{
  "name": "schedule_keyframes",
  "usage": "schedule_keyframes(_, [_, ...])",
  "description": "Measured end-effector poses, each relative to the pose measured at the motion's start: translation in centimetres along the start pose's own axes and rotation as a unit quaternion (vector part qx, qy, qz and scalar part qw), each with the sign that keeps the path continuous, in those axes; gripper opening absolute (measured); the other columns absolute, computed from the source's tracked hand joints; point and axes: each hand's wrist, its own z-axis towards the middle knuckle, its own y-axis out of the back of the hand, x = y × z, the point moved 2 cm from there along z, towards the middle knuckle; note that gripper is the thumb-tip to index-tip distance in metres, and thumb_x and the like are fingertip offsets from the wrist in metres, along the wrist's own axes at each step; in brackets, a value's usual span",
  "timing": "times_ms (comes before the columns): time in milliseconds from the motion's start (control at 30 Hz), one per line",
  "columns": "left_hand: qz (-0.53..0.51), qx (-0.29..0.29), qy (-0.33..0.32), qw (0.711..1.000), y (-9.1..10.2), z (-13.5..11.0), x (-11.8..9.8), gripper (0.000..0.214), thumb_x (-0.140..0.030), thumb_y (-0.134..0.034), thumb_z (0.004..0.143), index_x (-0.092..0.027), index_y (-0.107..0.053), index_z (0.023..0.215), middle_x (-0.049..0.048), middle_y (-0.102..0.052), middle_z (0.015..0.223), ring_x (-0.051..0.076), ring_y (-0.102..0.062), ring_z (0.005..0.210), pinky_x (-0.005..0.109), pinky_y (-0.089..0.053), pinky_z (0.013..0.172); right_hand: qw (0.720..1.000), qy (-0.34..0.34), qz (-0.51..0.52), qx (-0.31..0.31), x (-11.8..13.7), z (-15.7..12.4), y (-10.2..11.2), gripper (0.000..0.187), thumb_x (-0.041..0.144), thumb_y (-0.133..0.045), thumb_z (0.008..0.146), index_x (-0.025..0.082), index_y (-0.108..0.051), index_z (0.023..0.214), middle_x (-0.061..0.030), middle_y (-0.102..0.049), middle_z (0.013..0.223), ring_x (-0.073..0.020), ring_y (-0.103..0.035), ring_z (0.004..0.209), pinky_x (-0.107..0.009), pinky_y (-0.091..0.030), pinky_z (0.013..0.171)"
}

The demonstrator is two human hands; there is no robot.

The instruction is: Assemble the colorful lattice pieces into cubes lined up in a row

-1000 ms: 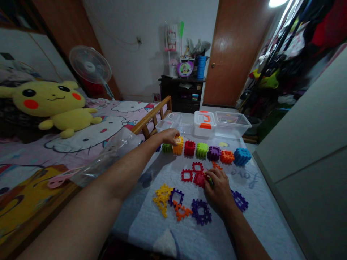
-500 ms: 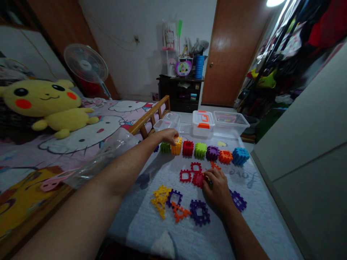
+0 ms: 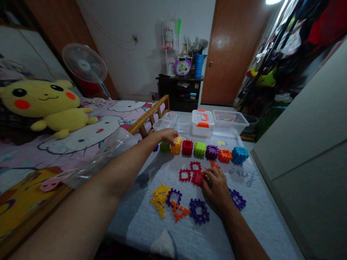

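Note:
My left hand (image 3: 169,136) reaches to the back row, fingers closed at the top of a yellow stack of interlocking building tiles (image 3: 176,146). My right hand (image 3: 217,183) is low over the cloth, its fingers curled at the right edge of a solid red tile (image 3: 197,178). A yellow-green tile (image 3: 208,177) shows between its thumb and fingers, mostly hidden. Two red frame tiles (image 3: 185,175) lie just left, and an orange tile (image 3: 215,164) lies behind the hand. The row also holds red (image 3: 187,148), lime (image 3: 200,150), purple (image 3: 211,152), orange (image 3: 225,155) and blue (image 3: 240,155) stacks.
Nearer me lie yellow tiles (image 3: 160,198), an orange triangular tile (image 3: 179,211) and purple tiles (image 3: 199,211). Clear plastic boxes (image 3: 230,124) stand at the far edge, one with an orange-latched lid (image 3: 202,117). A wooden bed rail (image 3: 148,117) runs along the left.
Both hands stay in nearly the same places. The whole view shifts very slightly; no tile visibly moves on the cloth.

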Motion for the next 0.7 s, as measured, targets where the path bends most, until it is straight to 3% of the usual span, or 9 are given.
schedule_keyframes(533, [0.024,0.042,0.034,0.998,0.3,-0.5,-1.0,0.053,-0.025,-0.072,0.069,-0.016,-0.067,0.122,0.0074,-0.072,0.12,0.023,-0.066,0.105,0.025,-0.048,0.087,1.0,-0.004,0.01,0.002,0.2,0.1,0.4,0.019,0.016,-0.057,0.086,0.019,-0.069,0.101,-0.0096,-0.066,0.104,-0.0256,-0.055,0.1,-0.042,-0.042,0.093])
schedule_keyframes(700, [0.022,0.0,0.029,0.999,0.7,-1.2,-0.9,0.068,-0.027,-0.076,0.069,-0.015,-0.059,0.133,0.0116,-0.062,0.136,0.025,-0.059,0.123,0.027,-0.043,0.103,1.0,-0.009,0.012,0.008,0.1,0.1,0.3,0.021,0.016,-0.057,0.087,0.018,-0.069,0.104,-0.0099,-0.065,0.106,-0.0262,-0.054,0.102,-0.043,-0.041,0.093])
